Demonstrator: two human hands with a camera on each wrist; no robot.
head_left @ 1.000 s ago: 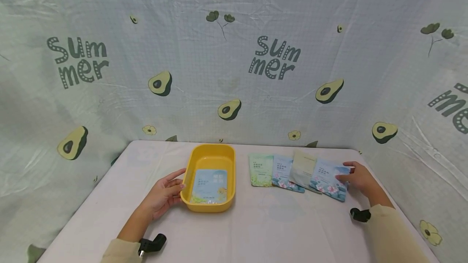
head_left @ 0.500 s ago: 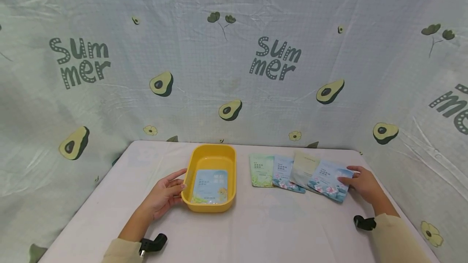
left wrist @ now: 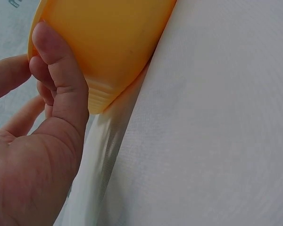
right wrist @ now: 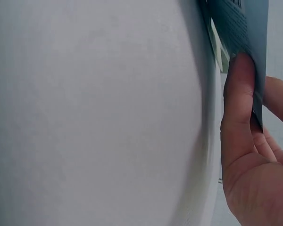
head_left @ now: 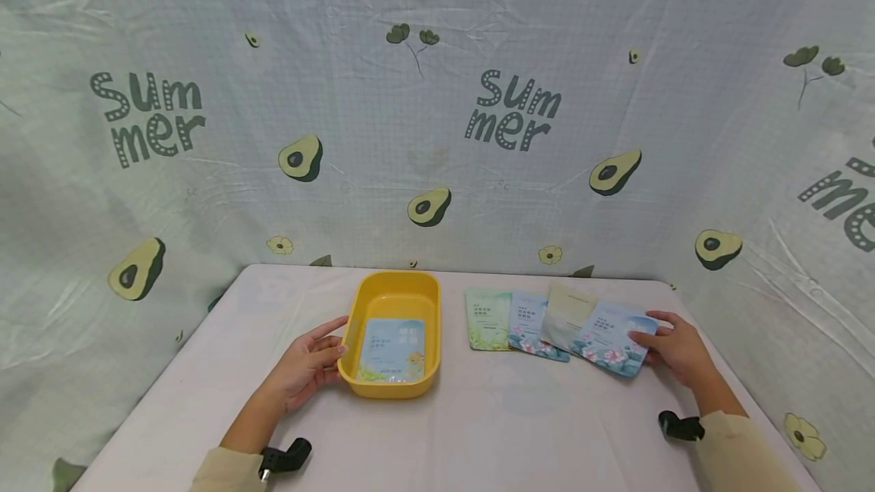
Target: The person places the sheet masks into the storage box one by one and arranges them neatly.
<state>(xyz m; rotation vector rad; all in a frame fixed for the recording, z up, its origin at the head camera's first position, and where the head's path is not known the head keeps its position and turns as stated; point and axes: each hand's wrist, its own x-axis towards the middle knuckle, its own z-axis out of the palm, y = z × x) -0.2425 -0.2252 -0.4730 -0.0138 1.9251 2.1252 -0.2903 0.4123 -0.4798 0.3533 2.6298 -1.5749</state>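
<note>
The right hand (head_left: 675, 346) is pinching the rightmost packet (head_left: 608, 336), probably light, slick and bendy, beside the beige one (head_left: 567, 311) by its edge, the surest hold, while the left hand (head_left: 306, 363) is holding the tray (head_left: 434, 336).

yellow tray (head_left: 398, 302) upright; blue floral packet (head_left: 608, 338) held aslant

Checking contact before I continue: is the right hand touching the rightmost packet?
Touching: the right wrist view shows the right hand pinching the packet by its edge.

"Summer" on backdrop (head_left: 369, 112) (repeatedly)
</note>
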